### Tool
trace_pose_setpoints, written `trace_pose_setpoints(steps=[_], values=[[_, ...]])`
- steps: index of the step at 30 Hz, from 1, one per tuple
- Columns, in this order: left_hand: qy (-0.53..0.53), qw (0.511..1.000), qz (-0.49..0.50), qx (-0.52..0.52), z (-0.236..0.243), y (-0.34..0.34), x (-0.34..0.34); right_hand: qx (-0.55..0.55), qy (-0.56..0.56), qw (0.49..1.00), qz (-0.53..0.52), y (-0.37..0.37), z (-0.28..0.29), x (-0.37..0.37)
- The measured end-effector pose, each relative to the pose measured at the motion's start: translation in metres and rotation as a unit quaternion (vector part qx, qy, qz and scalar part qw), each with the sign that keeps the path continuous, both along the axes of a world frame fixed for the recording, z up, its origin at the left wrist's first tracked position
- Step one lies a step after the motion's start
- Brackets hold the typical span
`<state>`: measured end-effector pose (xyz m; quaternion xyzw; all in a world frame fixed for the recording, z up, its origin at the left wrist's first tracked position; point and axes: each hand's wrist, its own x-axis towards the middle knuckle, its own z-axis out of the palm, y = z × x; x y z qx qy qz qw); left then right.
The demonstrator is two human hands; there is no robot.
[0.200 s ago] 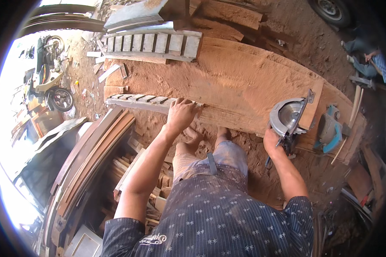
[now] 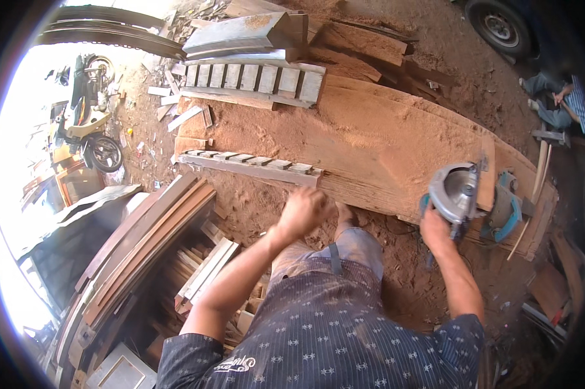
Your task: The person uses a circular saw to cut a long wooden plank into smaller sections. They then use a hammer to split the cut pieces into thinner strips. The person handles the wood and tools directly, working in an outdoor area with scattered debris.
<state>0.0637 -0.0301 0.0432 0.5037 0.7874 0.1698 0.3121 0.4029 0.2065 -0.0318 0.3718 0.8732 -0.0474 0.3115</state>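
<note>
One circ. saw (image 2: 460, 192) in rt hand (image 2: 435, 230).

Single view, worn on the head, looking steeply down past the chest and both forearms, which enter from the lower edge. Wide fisheye: straight edges bowed toward a dark round rim. Close to the right hand (image 2: 437, 228), gripping a circular saw (image 2: 460, 192) at right of centre; left hand (image 2: 305, 211) blurred, left of that grip. Beyond the grip, a broad sawdust-covered slab (image 2: 377, 139); farther left of it, bright daylight and a parked motorbike (image 2: 88, 123). No second view to share.
</note>
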Motion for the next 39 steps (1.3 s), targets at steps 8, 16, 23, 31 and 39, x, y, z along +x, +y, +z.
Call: trace_pose_setpoints(steps=[8, 16, 23, 31, 39], values=[[0.061, 0.989, 0.123, 0.060, -0.002, -0.063, 0.014, -0.120, 0.405, 0.885, -0.198, 0.053, 0.231, -0.019], [0.127, 0.992, 0.003, 0.010, -0.027, -0.014, -0.070, -0.289, 0.477, 0.687, -0.466, -0.012, 0.301, -0.039], [-0.213, 0.955, 0.190, -0.087, 0.018, -0.039, 0.004, -0.351, 0.466, 0.758, -0.291, -0.068, 0.249, -0.067], [-0.484, 0.782, 0.390, -0.041, 0.011, -0.040, 0.029, -0.394, 0.458, 0.788, -0.121, -0.096, 0.204, -0.089], [-0.505, 0.745, 0.429, -0.072, -0.013, -0.050, 0.033, -0.385, 0.400, 0.831, -0.033, -0.094, 0.182, -0.098]])
